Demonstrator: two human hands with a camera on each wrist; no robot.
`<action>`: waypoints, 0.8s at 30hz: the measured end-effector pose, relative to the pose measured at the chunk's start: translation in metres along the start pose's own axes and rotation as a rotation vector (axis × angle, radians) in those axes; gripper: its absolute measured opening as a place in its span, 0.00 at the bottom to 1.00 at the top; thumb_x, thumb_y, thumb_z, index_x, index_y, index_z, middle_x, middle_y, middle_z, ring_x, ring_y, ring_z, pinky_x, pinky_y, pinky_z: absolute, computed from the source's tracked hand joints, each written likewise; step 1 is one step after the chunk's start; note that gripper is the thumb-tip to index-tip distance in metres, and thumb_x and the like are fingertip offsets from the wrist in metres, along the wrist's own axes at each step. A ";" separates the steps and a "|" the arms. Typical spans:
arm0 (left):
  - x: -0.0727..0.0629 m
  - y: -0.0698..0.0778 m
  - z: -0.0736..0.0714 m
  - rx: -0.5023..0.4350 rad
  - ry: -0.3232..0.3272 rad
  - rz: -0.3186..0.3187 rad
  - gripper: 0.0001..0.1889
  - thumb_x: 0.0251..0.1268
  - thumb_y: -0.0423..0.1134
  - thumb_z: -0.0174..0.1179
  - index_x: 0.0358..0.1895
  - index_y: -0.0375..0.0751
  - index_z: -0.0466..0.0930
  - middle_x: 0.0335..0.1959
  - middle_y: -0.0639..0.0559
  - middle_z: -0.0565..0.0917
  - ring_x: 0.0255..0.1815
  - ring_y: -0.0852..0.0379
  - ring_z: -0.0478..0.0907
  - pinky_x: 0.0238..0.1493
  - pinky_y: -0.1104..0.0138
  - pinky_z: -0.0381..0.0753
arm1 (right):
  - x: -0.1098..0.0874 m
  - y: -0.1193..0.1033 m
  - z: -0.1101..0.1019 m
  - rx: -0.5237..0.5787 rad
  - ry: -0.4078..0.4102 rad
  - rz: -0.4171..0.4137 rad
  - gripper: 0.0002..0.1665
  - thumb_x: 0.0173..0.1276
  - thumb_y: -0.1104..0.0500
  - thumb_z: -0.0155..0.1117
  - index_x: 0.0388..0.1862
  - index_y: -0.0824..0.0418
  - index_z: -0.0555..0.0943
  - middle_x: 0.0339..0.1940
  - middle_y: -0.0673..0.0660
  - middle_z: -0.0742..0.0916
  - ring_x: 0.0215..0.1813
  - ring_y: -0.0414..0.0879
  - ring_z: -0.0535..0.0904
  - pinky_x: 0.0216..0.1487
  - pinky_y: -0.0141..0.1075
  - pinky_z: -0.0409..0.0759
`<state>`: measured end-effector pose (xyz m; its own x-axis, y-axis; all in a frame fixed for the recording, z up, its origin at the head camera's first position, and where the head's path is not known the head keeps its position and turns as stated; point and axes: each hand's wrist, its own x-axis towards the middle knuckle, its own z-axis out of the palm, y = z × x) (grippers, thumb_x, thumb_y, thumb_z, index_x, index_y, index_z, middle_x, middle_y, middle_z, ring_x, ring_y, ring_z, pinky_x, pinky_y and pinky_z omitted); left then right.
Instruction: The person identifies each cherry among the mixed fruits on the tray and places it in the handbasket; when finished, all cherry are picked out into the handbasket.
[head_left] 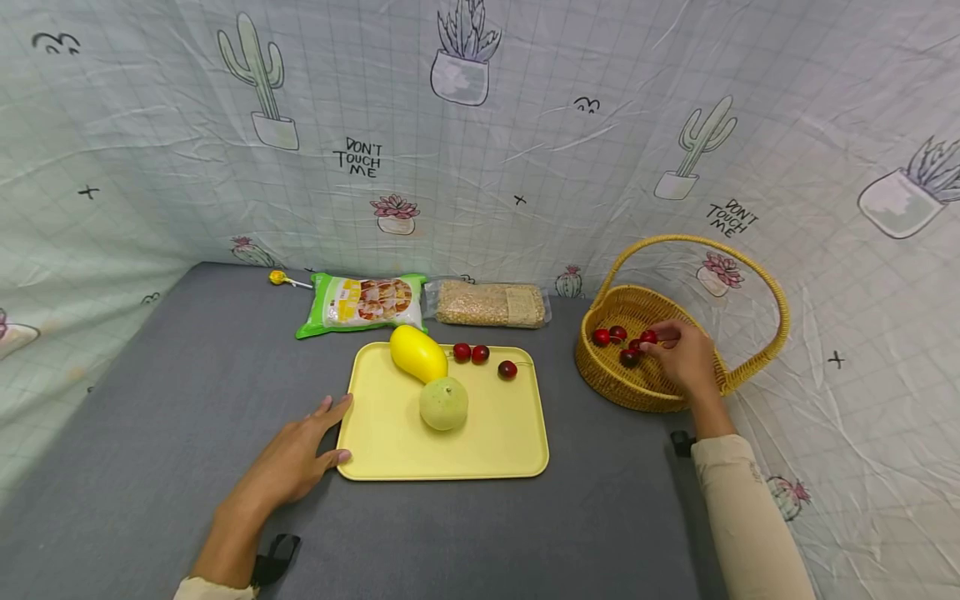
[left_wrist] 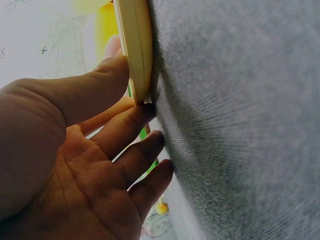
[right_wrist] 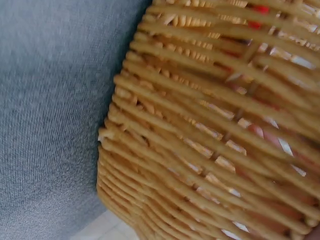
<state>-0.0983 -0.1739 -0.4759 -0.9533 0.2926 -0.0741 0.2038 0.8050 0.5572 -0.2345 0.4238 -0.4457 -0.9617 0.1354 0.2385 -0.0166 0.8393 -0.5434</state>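
Note:
My right hand [head_left: 686,358] reaches into a wicker basket [head_left: 611,379] and pinches a dark red cherry [head_left: 648,337] between thumb and fingers. Beneath and beside it, several more cherries [head_left: 601,337] lie in the basket. In the right wrist view the basket's woven side [right_wrist: 200,130] fills much of the picture and mostly hides that hand. My left hand [head_left: 288,458] touches the left edge of a yellow tray [head_left: 480,462], thumb and forefinger spread along the rim. On the tray are a yellow mango [head_left: 417,353], a round pale green fruit [head_left: 443,404] and three cherries [head_left: 507,370].
Behind the tray lie a green-edged food packet [head_left: 367,302] and a clear bag of grains [head_left: 491,303]. A yellow lollipop [head_left: 278,277] is at the back left. The basket's tall handle [head_left: 776,292] arches up beside the right arm. A printed cloth [head_left: 480,167] hangs behind the grey table [head_left: 600,500].

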 end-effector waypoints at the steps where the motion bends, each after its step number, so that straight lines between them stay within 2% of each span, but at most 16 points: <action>1: 0.000 0.000 0.000 -0.001 0.000 0.001 0.46 0.66 0.41 0.74 0.84 0.38 0.61 0.79 0.21 0.63 0.76 0.21 0.67 0.68 0.29 0.72 | 0.001 0.002 -0.001 -0.002 -0.003 0.007 0.21 0.71 0.56 0.77 0.57 0.66 0.86 0.52 0.70 0.89 0.51 0.64 0.85 0.54 0.57 0.83; 12: 0.000 0.000 0.000 0.007 0.002 -0.002 0.45 0.67 0.41 0.74 0.84 0.39 0.61 0.79 0.21 0.63 0.76 0.20 0.67 0.68 0.29 0.71 | 0.013 0.012 -0.003 -0.029 -0.098 0.063 0.22 0.71 0.60 0.76 0.58 0.70 0.84 0.54 0.73 0.88 0.54 0.68 0.84 0.57 0.62 0.81; 24: 0.002 0.002 -0.001 0.010 -0.017 -0.018 0.46 0.67 0.42 0.74 0.84 0.39 0.60 0.80 0.21 0.62 0.77 0.20 0.66 0.69 0.29 0.71 | 0.020 0.020 0.002 -0.086 -0.145 0.103 0.20 0.71 0.62 0.74 0.59 0.70 0.84 0.55 0.73 0.89 0.58 0.70 0.82 0.62 0.64 0.78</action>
<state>-0.1000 -0.1728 -0.4741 -0.9531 0.2864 -0.0983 0.1886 0.8156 0.5470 -0.2548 0.4420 -0.4528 -0.9866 0.1506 0.0631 0.1013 0.8675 -0.4870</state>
